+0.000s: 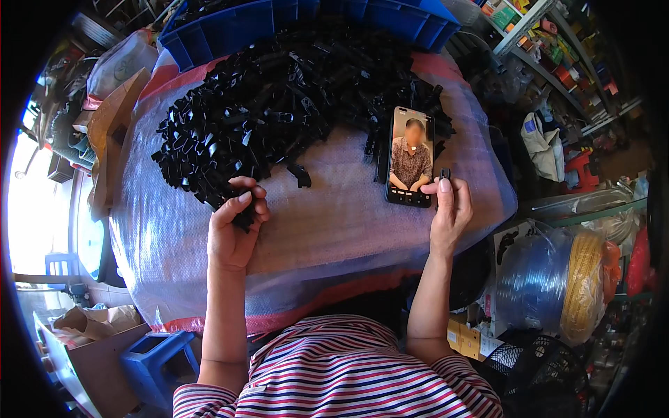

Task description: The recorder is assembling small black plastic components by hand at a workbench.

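Observation:
A large heap of small black plastic pieces [230, 125] covers the far part of a work surface wrapped in woven plastic sheeting [327, 216]. At the heap's near left edge, my left hand [237, 226] is closed with its fingers curled round a black plastic piece [244, 221], mostly hidden by the fingers. To the right, a smartphone [411, 157] leans on the heap, its screen showing a person in a patterned shirt. Beside the phone's lower right corner, my right hand [451, 212] pinches a small black piece [444, 173]. One loose black piece [300, 175] lies between the hands.
Blue plastic bins [237, 31] stand behind the heap. Shelves with colourful packages [557, 63] rise at the far right. Rolls of clear blue and yellow tubing [540, 282] and a black fan [540, 376] are at the right. A blue stool [157, 362] stands at the lower left.

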A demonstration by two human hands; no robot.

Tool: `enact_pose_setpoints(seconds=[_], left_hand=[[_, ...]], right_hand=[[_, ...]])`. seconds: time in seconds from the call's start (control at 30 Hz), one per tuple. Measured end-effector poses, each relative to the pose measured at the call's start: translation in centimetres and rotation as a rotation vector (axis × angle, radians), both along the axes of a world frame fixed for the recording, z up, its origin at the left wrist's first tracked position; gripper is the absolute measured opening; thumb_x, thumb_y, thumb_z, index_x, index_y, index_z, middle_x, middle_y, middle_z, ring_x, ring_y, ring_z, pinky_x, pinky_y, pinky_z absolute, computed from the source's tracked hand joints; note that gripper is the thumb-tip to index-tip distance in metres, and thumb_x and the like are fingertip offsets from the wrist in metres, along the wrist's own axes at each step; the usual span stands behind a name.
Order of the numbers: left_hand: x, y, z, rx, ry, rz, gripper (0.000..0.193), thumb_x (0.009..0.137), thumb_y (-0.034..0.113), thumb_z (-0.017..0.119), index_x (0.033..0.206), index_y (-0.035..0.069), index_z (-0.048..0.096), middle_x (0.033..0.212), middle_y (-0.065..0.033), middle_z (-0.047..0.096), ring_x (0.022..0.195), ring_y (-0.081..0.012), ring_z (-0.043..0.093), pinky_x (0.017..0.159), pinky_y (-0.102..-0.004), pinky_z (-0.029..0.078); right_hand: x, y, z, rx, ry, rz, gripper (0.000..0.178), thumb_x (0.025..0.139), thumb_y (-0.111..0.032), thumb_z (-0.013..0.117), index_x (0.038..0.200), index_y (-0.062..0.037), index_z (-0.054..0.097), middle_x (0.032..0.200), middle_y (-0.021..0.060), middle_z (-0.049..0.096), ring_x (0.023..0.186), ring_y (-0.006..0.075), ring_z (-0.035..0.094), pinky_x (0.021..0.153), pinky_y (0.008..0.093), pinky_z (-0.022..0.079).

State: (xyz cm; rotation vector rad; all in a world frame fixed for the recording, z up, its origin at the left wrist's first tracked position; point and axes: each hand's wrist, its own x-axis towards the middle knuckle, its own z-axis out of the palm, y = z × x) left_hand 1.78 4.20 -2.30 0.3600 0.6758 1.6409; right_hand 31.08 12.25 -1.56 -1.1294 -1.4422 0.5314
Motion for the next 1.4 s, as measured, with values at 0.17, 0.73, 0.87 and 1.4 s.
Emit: enact_pose_setpoints(seconds=[0.17,0.73,0.87,1.4], left_hand=[[0.01,-0.01,-0.02,0.001,-0.010,-0.004,0.023,0.078,0.005,0.054,0.101,0.001,0.052,0.085,-0.0113,0.058,0.069,-0.0175,0.056,0.064,-0.0283,0.047],[-0.04,-0.07,0.02,0.009,-0.026,-0.014,0.023,0.078,0.005,0.055,0.100,0.001,0.052,0.085,-0.0118,0.058,0.070,-0.0178,0.056,0.064,-0.0286,0.047],[-0.10,-0.03,-0.03,0.009,-0.033,-0.018,0.023,0.077,0.004,0.055,0.100,0.000,0.052,0.085,-0.0120,0.057,0.070,-0.0179,0.056,0.064,-0.0283,0.047],[0.06,-0.09,0.21,0.002,-0.026,-0.002,0.023,0.078,0.004,0.055,0.100,0.001,0.052,0.086,-0.0119,0.057,0.069,-0.0179,0.056,0.064,-0.0279,0.047]], right_hand=[[-0.09,-0.13,0.21,-0.018,-0.013,-0.003,0.023,0.090,-0.021,0.048,0.081,-0.0001,0.055,0.065,0.0049,0.061,0.064,0.0103,0.051,0.065,0.0257,0.039],[-0.10,-0.35,0.24,-0.023,-0.030,-0.026,0.025,0.087,-0.021,0.050,0.078,0.0017,0.055,0.053,0.0053,0.056,0.051,0.0115,0.053,0.056,0.0251,0.041],[-0.02,-0.18,-0.13,-0.032,-0.093,-0.042,0.023,0.086,-0.021,0.052,0.076,0.0005,0.056,0.052,0.0045,0.055,0.049,0.0105,0.052,0.052,0.0243,0.038],[0.11,-0.13,-0.36,-0.034,-0.052,-0.053,0.021,0.085,-0.019,0.054,0.076,-0.0004,0.056,0.052,0.0037,0.055,0.049,0.0099,0.052,0.051,0.0229,0.038]])
